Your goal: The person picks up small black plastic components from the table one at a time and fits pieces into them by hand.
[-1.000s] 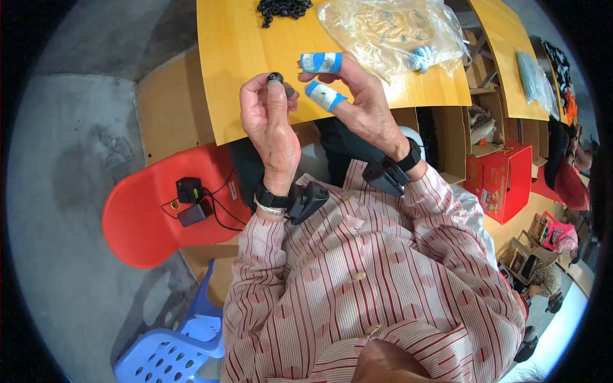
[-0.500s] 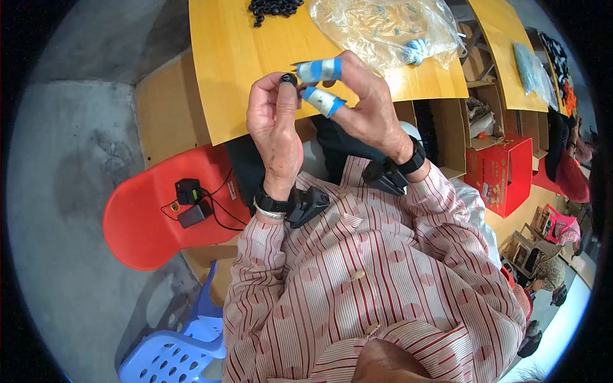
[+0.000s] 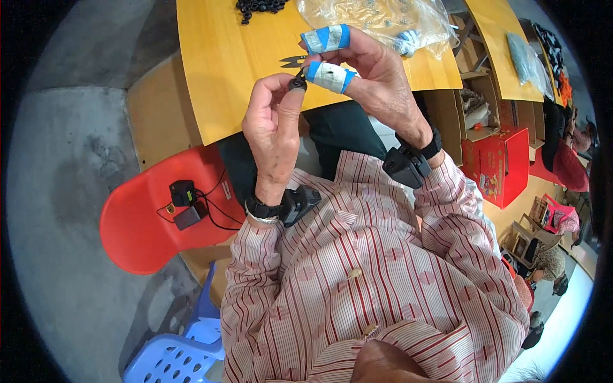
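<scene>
Between the thumb and bent fingers of my left hand [image 3: 276,127], a small round black part [image 3: 297,83] is pinched. My right hand [image 3: 377,80] wears blue and white tape on its thumb and index finger. Its thumb tip meets the other fingers just above the black part, by a thin dark bit too small to name. Dark pointed blades of small snips [image 3: 293,61] show against the yellow table beside those fingers. Their handles are hidden behind my right hand, so I cannot tell whether it touches them.
On the yellow table [image 3: 217,76] lie a pile of small black rings [image 3: 260,6] and a clear plastic bag [image 3: 377,19]. A red chair [image 3: 140,223] holding black devices stands left, a blue stool [image 3: 169,360] below it. Cardboard boxes and a red box [image 3: 495,167] stand right; people sit beyond.
My right hand has moved up and slightly right, its index finger lifting away from the thumb. The snips' blades show more fully. My left hand keeps hold of the black part.
</scene>
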`<state>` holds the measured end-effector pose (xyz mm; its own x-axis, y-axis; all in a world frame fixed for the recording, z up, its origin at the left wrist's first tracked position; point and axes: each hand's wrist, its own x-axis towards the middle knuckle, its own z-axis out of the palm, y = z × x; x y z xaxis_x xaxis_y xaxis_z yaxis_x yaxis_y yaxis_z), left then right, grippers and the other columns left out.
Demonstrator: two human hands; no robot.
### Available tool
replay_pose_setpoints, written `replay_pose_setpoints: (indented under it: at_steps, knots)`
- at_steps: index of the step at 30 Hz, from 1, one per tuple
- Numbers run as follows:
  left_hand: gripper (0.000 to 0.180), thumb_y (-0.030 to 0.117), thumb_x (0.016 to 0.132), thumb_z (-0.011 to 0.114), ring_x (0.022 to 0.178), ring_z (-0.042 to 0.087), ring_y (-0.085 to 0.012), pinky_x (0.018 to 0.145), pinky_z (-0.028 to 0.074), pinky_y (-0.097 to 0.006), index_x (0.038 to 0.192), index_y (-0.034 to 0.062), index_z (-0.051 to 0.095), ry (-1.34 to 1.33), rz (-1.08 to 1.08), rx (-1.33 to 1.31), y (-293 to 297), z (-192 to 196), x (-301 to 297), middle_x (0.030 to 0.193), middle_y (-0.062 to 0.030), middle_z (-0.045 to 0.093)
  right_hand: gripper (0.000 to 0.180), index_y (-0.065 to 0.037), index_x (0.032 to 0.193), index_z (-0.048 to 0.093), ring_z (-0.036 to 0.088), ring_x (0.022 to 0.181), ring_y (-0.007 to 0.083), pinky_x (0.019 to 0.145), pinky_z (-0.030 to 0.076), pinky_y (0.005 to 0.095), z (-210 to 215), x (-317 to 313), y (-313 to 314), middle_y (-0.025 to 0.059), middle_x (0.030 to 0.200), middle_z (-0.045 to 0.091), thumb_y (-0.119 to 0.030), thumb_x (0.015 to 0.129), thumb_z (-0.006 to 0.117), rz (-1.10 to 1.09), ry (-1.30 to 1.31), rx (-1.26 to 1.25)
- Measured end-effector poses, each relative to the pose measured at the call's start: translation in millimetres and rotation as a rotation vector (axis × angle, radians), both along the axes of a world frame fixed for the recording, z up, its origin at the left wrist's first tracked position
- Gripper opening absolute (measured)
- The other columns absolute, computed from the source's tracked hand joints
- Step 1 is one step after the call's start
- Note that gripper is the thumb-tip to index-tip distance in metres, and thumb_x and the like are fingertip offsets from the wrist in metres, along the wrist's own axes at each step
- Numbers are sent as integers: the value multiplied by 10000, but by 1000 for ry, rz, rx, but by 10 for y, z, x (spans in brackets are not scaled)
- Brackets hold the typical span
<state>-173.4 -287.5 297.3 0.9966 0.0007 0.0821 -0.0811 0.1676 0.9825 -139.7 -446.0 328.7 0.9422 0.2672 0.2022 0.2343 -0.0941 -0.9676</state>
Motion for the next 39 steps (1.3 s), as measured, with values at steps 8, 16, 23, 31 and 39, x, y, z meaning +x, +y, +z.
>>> replay_pose_setpoints:
  at_steps: [8, 16, 23, 31, 39]
  knots:
    - [148, 88, 917, 535, 830, 514, -85, 765, 421, -213, 1019, -19, 537, -6, -17, 36, 22, -11, 11, 919, -37, 567, 297, -48, 1096, 610, 614, 871, 116, 759, 506, 269, 64, 15, -22, 50, 932, 657, -122, 815, 674, -23, -112, -166]
    - [124, 81, 909, 547, 805, 485, -70, 732, 404, -198, 989, -14, 546, -17, -51, 167, 67, -7, 29, 889, -12, 543, 257, -45, 1059, 622, 646, 868, 181, 738, 527, 286, 136, 42, -19, 90, 938, 626, -56, 805, 656, 13, -271, -312]
    - [125, 76, 905, 549, 800, 486, -73, 731, 405, -201, 990, -16, 546, 21, -76, 187, 82, 13, 23, 883, -11, 545, 276, -88, 1028, 656, 537, 699, 138, 639, 444, 268, 102, 40, -21, 14, 795, 594, -107, 760, 723, -14, -363, -357]
    - [77, 45, 856, 584, 626, 519, -81, 545, 416, -211, 906, -11, 567, -45, 3, 199, 47, 7, 26, 743, -39, 591, 290, -90, 1011, 659, 539, 688, 144, 620, 446, 272, 94, 28, -29, 23, 783, 583, -121, 736, 745, -5, -433, -400]
    - [104, 35, 874, 552, 617, 505, -67, 540, 412, -209, 967, -9, 557, -49, -32, 179, 46, -21, 11, 757, -28, 592, 271, -87, 988, 646, 564, 714, 180, 637, 471, 288, 83, 4, -30, 52, 791, 577, -97, 730, 729, 1, -384, -398]
